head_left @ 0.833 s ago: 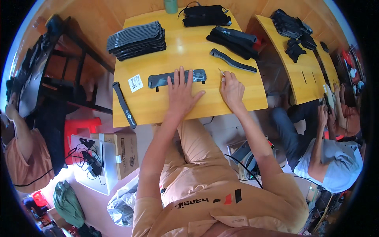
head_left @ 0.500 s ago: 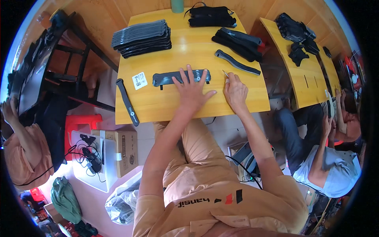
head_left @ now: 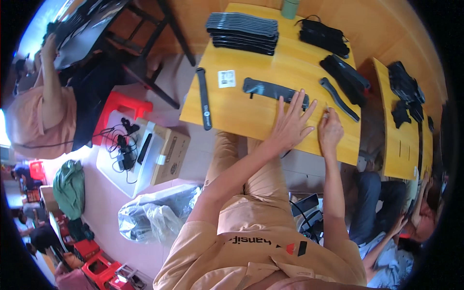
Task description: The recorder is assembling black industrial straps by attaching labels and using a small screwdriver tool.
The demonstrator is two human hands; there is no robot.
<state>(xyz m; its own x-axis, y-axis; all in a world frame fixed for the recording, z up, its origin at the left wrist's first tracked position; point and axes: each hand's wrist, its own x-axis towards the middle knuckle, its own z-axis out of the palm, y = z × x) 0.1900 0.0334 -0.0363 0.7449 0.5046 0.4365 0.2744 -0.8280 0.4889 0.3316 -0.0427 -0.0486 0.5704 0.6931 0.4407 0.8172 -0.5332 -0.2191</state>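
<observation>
A dark grey strap-like band [head_left: 266,89] with small black tabs on its near edge lies flat on the yellow table [head_left: 290,135]. My left hand [head_left: 291,123] is open, fingers spread, its fingertips over the band's right end. To its right, my right hand [head_left: 331,131] is closed near the tabletop, with a thin pointed tool [head_left: 327,105] poking out of the fingers; its exact kind is too small to make out. A curved grey strap [head_left: 338,98] lies just beyond that hand. Left of the band are a white printed label [head_left: 226,79] and a narrow black strap [head_left: 204,99].
A stack of grey and black bands [head_left: 242,33] stands at the far left of the table. Black bundles [head_left: 324,38] and folded black pieces [head_left: 344,79] lie at the far right, near a green bottle [head_left: 290,8]. A carton [head_left: 171,157] stands on the floor; people sit on both sides.
The whole view has turned, so the table sits farther right and tilted. My left hand has slid back toward me, from lying across the band to its right end. My right hand stays closed.
</observation>
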